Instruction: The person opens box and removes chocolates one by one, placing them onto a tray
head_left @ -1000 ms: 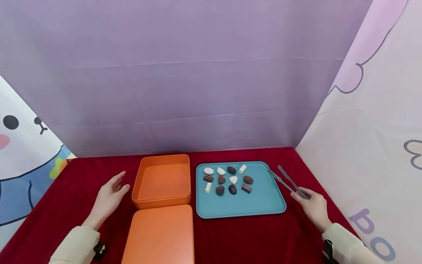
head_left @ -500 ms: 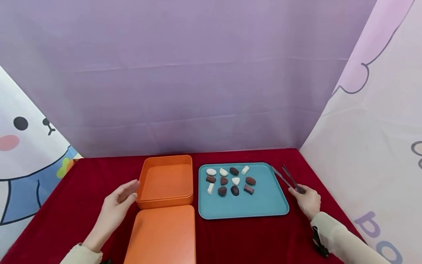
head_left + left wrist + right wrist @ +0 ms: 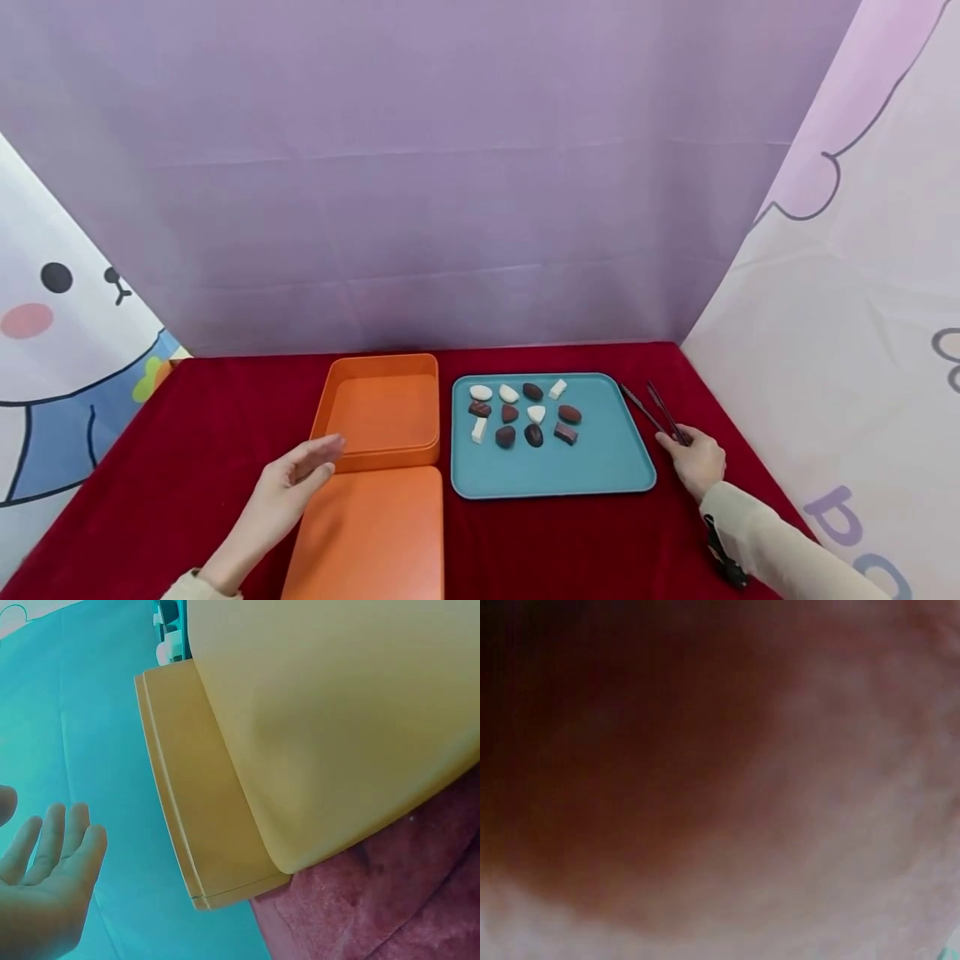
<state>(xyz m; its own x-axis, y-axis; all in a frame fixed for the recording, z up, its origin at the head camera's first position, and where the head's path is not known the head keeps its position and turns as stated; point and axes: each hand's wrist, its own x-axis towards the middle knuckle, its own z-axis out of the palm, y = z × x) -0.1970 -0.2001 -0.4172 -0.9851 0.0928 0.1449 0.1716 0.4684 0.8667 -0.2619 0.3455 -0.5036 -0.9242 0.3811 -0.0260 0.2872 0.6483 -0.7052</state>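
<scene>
My left hand (image 3: 288, 492) hovers, fingers extended and holding nothing, beside the front left corner of an open orange box (image 3: 382, 412). An orange lid (image 3: 375, 533) lies just in front of that box. The left wrist view shows the same hand (image 3: 49, 889) at lower left, apart from the box wall (image 3: 202, 787) and the lid (image 3: 352, 727). At right, my right hand (image 3: 699, 462) grips a pair of tongs (image 3: 639, 406), their arms spread and tips pointing away. The tongs are beside a blue tray (image 3: 555, 475). Only a blurred close surface fills the right wrist view.
Several white and brown chocolates, among them a dark oval one (image 3: 533, 435), are set out in rows on the tray's back left part. A red cloth (image 3: 555, 550) covers the table. A purple curtain (image 3: 480, 208) hangs behind, with printed sheets at both sides.
My left hand has moved right and nearer to me, from left of the box to its front corner. The right hand has shifted slightly, still gripping the tongs.
</scene>
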